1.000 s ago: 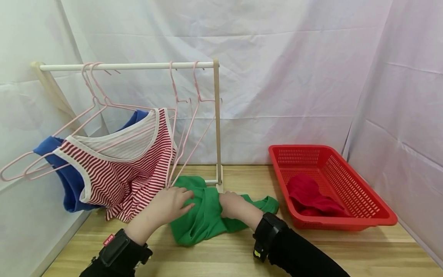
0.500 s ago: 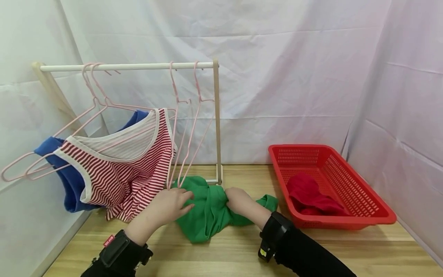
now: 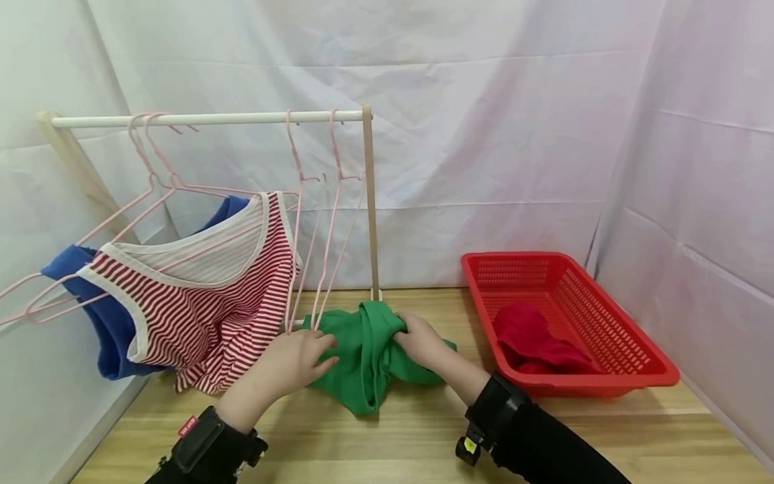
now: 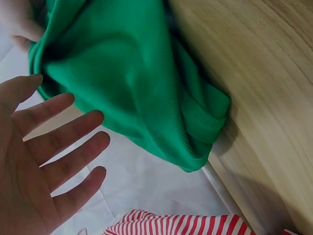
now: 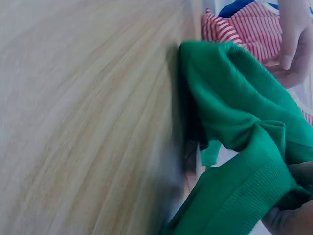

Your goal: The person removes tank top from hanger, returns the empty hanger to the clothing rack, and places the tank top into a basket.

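Observation:
A bunched green ribbed garment (image 3: 357, 353) lies between my two hands, partly lifted off the wooden table. My right hand (image 3: 421, 341) grips a fold of it at its right side; the thumb and a finger close on the cloth in the right wrist view (image 5: 291, 215). On the garment's left, my left hand (image 3: 299, 359) hovers with its fingers straight and spread. In the left wrist view that hand (image 4: 44, 156) holds nothing, and the green cloth (image 4: 127, 73) is just beyond the fingertips. Two bare pink hangers (image 3: 330, 249) dangle behind the left hand.
A white rail (image 3: 242, 119) on wooden posts bears pink hangers. A red-and-white striped tank top (image 3: 211, 316) and a blue garment (image 3: 111, 336) hang at left. Right, a red plastic basket (image 3: 611, 316) holds red cloth (image 3: 538, 343). White curtain surrounds the wooden table (image 3: 363, 450).
My right hand has drawn the green garment up and together, its right tail pulling inward. The left hand stays nearly in place. The bare hangers have swung slightly, and the head view shifts a little.

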The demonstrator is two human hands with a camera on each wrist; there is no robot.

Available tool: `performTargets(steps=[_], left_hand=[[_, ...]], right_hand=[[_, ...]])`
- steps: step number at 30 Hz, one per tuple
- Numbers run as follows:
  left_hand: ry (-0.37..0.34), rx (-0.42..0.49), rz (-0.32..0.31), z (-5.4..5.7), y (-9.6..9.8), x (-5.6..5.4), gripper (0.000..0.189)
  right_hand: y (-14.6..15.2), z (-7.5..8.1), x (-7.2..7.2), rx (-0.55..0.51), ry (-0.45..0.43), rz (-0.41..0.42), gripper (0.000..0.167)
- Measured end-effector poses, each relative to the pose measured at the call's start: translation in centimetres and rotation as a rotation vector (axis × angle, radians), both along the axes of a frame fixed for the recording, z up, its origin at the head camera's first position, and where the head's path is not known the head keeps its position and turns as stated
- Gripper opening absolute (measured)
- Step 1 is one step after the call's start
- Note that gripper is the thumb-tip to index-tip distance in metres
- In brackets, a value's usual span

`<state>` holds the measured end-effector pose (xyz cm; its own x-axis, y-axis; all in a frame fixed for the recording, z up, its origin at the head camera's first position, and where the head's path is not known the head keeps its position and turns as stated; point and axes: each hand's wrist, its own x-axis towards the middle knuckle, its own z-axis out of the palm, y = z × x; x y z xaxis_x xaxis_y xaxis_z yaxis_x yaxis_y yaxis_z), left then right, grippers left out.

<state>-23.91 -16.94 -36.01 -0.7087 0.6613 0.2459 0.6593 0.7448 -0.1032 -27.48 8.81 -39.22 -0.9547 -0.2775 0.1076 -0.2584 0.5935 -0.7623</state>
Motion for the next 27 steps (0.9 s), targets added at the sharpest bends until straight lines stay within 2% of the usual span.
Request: performTargets(steps=[8,12,16,21,27], left_hand=[[0.003,0.019,0.003,0.1,0.7,-0.1,0.021],[0.017,0.033,-0.001,0.2,0.9,-0.1,0.022],[0.056,0.056,-0.005,0.3,1.0,0.0,0.02],[0.131,0.098,0.008,0.3,1.5,0.0,0.022],[0.143,0.192,0.019,0.3,2.1,0.0,0.023]], right_hand=[[0.9,1.1,0.9,-0.316,-0.09,-0.092,0.039],[1.3,1.7,1.4,-0.424,-0.134,-0.093,0.037],[1.5,2.4,1.8,-0.49,-0.145,-0.068,0.038],[2.0,3.6,2.0,-0.522,-0.158,-0.079,0.037],[2.7,5.8,2.6,-0.569,-0.17,-0.037,0.027]])
